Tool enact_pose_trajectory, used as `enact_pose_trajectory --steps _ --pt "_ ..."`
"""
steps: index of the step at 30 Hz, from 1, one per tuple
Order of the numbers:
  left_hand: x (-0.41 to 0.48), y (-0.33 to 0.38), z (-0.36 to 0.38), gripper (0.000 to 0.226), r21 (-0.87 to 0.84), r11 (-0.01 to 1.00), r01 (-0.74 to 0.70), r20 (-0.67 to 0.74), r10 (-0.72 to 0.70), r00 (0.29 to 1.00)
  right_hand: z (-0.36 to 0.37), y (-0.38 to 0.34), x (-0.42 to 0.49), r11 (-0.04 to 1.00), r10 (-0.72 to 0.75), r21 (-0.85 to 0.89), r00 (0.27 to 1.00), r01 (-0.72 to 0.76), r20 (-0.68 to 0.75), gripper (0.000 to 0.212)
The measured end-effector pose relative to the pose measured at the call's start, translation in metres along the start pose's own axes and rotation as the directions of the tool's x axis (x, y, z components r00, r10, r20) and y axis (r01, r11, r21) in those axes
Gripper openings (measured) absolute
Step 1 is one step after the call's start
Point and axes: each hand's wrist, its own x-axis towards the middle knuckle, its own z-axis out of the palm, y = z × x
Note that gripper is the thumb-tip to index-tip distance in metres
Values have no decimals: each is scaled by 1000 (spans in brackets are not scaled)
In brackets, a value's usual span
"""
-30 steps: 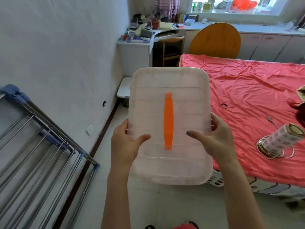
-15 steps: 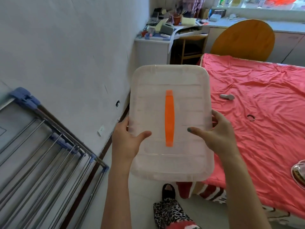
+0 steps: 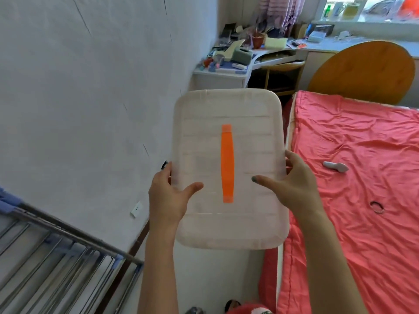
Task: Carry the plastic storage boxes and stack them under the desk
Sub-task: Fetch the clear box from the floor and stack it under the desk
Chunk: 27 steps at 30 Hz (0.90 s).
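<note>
1 storage box [image 3: 226,225] | L hand [image 3: 166,200] + R hand [image 3: 299,189] fingers [image 3: 292,156] clamped on sides

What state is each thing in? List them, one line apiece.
plastic storage box: lid on, held up off the floor.
orange handle: lying flat on the lid.
left hand: grips the box's left edge, thumb on lid.
right hand: grips the right edge, thumb on lid.
desk: cluttered on top.
</note>
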Motion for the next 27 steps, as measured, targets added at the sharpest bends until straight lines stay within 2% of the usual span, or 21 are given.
enact_pose_trajectory --steps 12,18,27 --pt "122 -10 37 66 -7 1000 16 20 -15 1000 43 12 114 996 56 -68 998 -55 12 79" --pt "231 -19 54 74 -12 1000 5 96 -4 995 85 6 197 989 105 -97 993 -110 -51 81" --pt "378 -18 46 69 -33 998 -46 173 51 984 151 -29 296 985 147 -76 982 -157 -117 79"
